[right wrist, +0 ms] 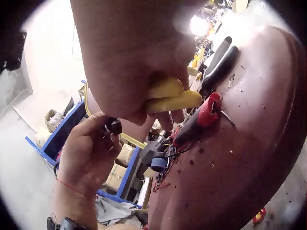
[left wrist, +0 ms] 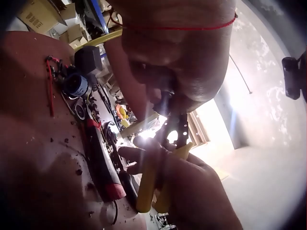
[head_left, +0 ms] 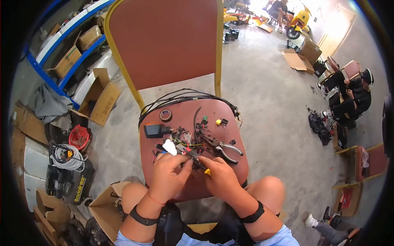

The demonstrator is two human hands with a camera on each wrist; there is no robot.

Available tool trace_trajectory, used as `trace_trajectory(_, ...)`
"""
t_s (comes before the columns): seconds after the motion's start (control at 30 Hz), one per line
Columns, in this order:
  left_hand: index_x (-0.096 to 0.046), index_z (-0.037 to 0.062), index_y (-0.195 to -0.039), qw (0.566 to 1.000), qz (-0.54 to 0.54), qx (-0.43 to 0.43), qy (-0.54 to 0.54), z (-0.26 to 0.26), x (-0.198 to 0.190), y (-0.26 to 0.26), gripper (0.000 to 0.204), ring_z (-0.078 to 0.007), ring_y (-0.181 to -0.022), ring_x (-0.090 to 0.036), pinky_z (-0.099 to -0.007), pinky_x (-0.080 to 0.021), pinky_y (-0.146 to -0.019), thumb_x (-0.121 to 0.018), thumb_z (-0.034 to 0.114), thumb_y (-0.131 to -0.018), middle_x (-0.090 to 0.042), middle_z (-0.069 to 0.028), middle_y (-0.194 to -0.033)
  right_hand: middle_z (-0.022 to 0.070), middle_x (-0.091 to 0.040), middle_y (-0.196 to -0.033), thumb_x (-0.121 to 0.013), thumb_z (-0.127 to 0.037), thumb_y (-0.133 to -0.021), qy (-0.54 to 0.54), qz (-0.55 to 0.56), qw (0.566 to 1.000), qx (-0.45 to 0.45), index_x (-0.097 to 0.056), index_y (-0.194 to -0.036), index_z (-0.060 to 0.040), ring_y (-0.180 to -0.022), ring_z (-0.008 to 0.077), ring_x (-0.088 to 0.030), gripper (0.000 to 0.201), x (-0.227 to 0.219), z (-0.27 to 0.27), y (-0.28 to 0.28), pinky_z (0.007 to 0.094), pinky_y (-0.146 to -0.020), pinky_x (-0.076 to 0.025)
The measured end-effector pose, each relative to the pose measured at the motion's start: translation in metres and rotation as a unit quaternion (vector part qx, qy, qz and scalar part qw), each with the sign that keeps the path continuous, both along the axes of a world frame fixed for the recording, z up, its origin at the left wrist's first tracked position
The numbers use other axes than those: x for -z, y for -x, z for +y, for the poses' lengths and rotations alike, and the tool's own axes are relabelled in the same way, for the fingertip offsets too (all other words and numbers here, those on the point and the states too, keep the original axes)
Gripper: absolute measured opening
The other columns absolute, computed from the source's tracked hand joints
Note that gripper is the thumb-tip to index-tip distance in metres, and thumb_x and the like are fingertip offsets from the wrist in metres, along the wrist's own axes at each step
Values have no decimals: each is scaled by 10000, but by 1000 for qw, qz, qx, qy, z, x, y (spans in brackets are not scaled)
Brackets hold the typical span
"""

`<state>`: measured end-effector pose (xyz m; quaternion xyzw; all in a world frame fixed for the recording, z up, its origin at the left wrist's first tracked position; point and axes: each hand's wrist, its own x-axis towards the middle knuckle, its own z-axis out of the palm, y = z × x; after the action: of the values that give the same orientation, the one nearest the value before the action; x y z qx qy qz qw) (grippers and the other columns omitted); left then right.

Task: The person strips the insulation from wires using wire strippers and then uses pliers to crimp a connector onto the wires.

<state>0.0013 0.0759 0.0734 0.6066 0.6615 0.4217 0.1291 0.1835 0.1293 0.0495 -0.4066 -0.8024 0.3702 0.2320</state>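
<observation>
My right hand [head_left: 222, 177] grips the yellow handles [right wrist: 173, 103] of wire strippers, whose dark blade with small holes [left wrist: 182, 132] points toward my left hand [head_left: 170, 174]. Between its thumb and fingertips, the left hand pinches a small black piece [right wrist: 113, 125], mostly covered by the fingers. Both hands are close together over the near part of the red chair seat [head_left: 240, 164]. Just beyond them lies a tool with a red and black handle [right wrist: 201, 120]. Pliers with grey and black handles [head_left: 226, 152] rest to the right among black scraps.
On the seat are a tape roll [head_left: 166, 115], a black box-like item [head_left: 155, 131], and a small yellow piece [head_left: 221, 122]. Black cables [head_left: 184, 95] loop along the seat's back. An open carton [head_left: 100, 100] stands left, before blue shelving [head_left: 45, 78]. Another person [head_left: 357, 96] sits at right.
</observation>
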Motion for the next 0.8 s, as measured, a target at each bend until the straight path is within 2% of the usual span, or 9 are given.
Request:
trace_trajectory(0.1,-764,90,-876,1000,2,0,4,-1,0,-3,81,-301,-695,-586,-418,-433,-678,-781,160,-838,-645,-99,-716,186,-693,-948,-657,-9,-818,-8,28,1000,1,-641,-1319,-84,-962,377,-672,507,11,-1,-2,476,-843,-551)
trace_trajectory(0.23,-766,89,-869,1000,-4,-1,2,-1,2,-4,83,-306,-680,-585,-419,-434,-680,-784,163,-834,-641,-100,-706,218,-696,-1029,-681,-20,-841,37,-18,999,0,-600,-1361,-65,-997,407,-675,528,9,-6,-3,454,-861,-550)
trace_trajectory(0.33,-765,84,-868,1000,5,14,-4,-2,0,-2,90,-308,-667,-585,-419,-438,-683,-784,167,-835,-640,-100,-705,248,-706,-1087,-665,-11,-848,72,-24,997,8,-585,-1359,-54,-1051,440,-673,519,-3,-10,-3,474,-882,-547)
trace_trajectory(0.43,-762,84,-861,1000,-1,18,-22,-2,-1,-3,89,-301,-660,-589,-410,-435,-678,-781,168,-840,-636,-98,-697,267,-711,-1109,-667,-25,-869,104,-38,994,2,-573,-1364,-42,-1065,453,-677,504,-12,-10,-2,489,-885,-545)
trace_trajectory(0.47,-759,81,-855,999,5,21,-27,-2,-2,-3,85,-287,-665,-599,-395,-436,-683,-779,163,-842,-639,-93,-695,275,-715,-1080,-668,-51,-914,111,-30,993,9,-563,-1370,-30,-1046,461,-682,469,-11,-11,-1,487,-874,-547)
trace_trajectory(0.57,-760,80,-860,999,13,30,8,-2,-8,-1,79,-274,-662,-603,-382,-439,-695,-777,155,-843,-639,-83,-687,277,-716,-1072,-667,-84,-951,131,-32,991,12,-555,-1366,-12,-1044,462,-683,435,-13,-12,2,472,-876,-549)
trace_trajectory(0.7,-762,80,-871,999,-8,36,-7,-1,-6,0,74,-261,-644,-593,-377,-435,-697,-775,148,-846,-627,-68,-667,261,-704,-1138,-650,-71,-967,144,21,989,11,-562,-1337,5,-1098,443,-677,388,-9,-13,3,446,-906,-542)
trace_trajectory(0.8,-764,83,-876,999,-25,36,-16,-1,-4,2,72,-257,-636,-588,-377,-433,-694,-774,148,-847,-620,-64,-656,287,-692,-1121,-636,-42,-925,160,28,987,16,-563,-1312,-16,-1098,478,-656,395,-5,-13,5,504,-888,-539)
